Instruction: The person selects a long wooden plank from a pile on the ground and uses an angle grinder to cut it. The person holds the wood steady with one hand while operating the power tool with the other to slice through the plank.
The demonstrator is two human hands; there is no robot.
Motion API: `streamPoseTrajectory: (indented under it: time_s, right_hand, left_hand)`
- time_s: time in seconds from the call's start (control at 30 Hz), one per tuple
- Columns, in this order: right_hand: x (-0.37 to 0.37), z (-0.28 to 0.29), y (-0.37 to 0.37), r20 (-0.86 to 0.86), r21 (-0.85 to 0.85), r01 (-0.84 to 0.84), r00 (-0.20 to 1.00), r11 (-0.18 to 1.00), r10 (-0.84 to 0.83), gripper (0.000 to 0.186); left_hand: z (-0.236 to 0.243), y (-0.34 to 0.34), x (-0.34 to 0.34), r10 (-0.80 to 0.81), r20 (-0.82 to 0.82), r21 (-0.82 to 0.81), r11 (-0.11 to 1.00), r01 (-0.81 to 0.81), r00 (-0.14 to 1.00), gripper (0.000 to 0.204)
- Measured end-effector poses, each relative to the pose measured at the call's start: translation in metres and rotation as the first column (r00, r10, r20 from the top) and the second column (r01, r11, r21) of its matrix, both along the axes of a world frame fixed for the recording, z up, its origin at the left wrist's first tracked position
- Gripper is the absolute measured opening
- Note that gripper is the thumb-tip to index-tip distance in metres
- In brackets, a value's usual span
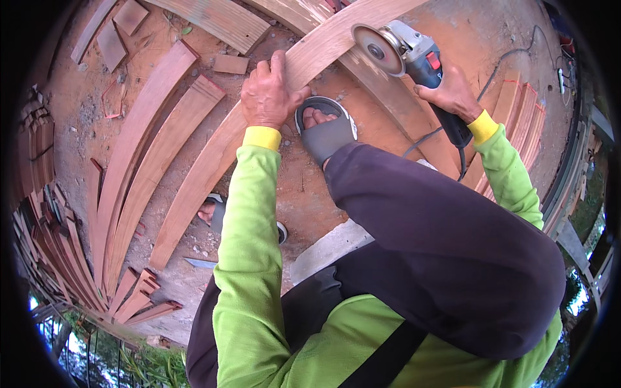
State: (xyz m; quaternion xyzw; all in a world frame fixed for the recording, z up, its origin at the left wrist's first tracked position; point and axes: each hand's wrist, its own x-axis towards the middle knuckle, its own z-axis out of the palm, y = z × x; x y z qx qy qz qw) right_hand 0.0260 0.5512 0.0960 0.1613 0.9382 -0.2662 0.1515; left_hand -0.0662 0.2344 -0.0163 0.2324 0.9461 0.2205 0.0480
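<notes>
While the left hand (268, 94), half-curled with thumb spread, grips the long reddish-brown wooden plank (317, 58) running diagonally beneath it, the right hand (447, 92) wraps around the grey-and-black angle grinder (417, 48), disc beside the plank's edge.

The ground (301, 210) is orange-brown earth strewn with small stones, and a grey sandal (326, 139) stands on it. Well left of the sandal lie a long reddish plank (134, 129) and, just beside that, a paler plank (155, 165). Beyond the sandal to its left sits a small wooden block (231, 64); farther that way, a short board piece (111, 46). Stacked boards (521, 119) lie well to the sandal's right, and a pale slab (333, 246) lies on its near side.
</notes>
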Motion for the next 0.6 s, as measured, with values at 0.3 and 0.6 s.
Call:
streamPoseTrajectory:
  time_s: [0.3, 0.6]
  right_hand:
    - [0.0015, -0.0043, 0.0026, -0.010, -0.001, -0.004, 1.000, 1.000, 0.004, 0.069]
    - [-0.0017, -0.0083, 0.0066, 0.001, -0.002, -0.020, 1.000, 1.000, 0.020, 0.064]
  left_hand:
    - [0.0037, 0.0011, 0.0003, 0.004, -0.001, -0.023, 1.000, -0.004, 1.000, 0.081]
    - [0.0029, 0.0029, 0.0000, 0.002, -0.010, -0.016, 1.000, -0.002, 1.000, 0.081]
